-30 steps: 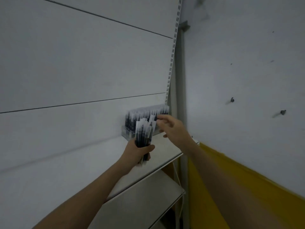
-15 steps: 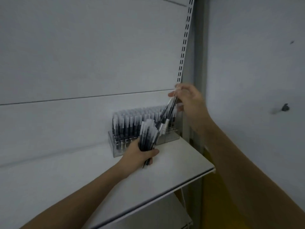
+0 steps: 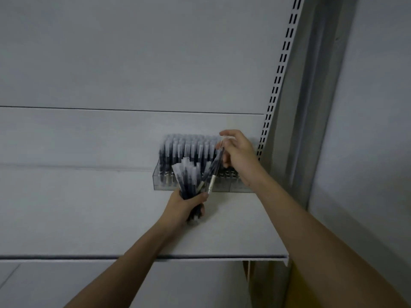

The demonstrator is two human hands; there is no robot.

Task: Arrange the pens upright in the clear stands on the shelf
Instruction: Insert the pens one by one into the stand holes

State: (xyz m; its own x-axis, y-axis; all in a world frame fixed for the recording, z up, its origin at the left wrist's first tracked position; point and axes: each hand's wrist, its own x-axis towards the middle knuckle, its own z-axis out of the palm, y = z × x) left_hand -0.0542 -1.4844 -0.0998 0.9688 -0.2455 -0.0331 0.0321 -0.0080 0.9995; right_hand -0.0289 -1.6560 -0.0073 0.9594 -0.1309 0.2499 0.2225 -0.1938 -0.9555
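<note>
Nearest, the front lip of the shelf (image 3: 142,257) runs across the view, with both forearms reaching over it. Just past the lip, the left hand (image 3: 182,206) is wrapped around a bundle of pens (image 3: 189,181), caps fanning upward and tips poking out below the fist; it hovers above the shelf board, just in front of the stand.

A little farther in, the right hand (image 3: 239,153) pinches a single pen (image 3: 215,171) near its cap end between thumb and fingertips, the other fingers loosely curled. The pen hangs tilted, its pale tip low and to the left, close to the bundle and in front of the stand's forward wall.

Behind both hands, the clear stand (image 3: 163,182) sits against the back panel, its rows already packed with upright capped pens (image 3: 189,150); which slots on the right remain free is hidden by the hand and blur.

To seat this pen well, it seems best to swing the tip under the cap until the barrel is vertical, carry it over a free slot, and lower it straight, keeping the bundle clear so it does not knock the standing rows.

Beyond, a slotted upright (image 3: 279,78) rises at the right.
</note>
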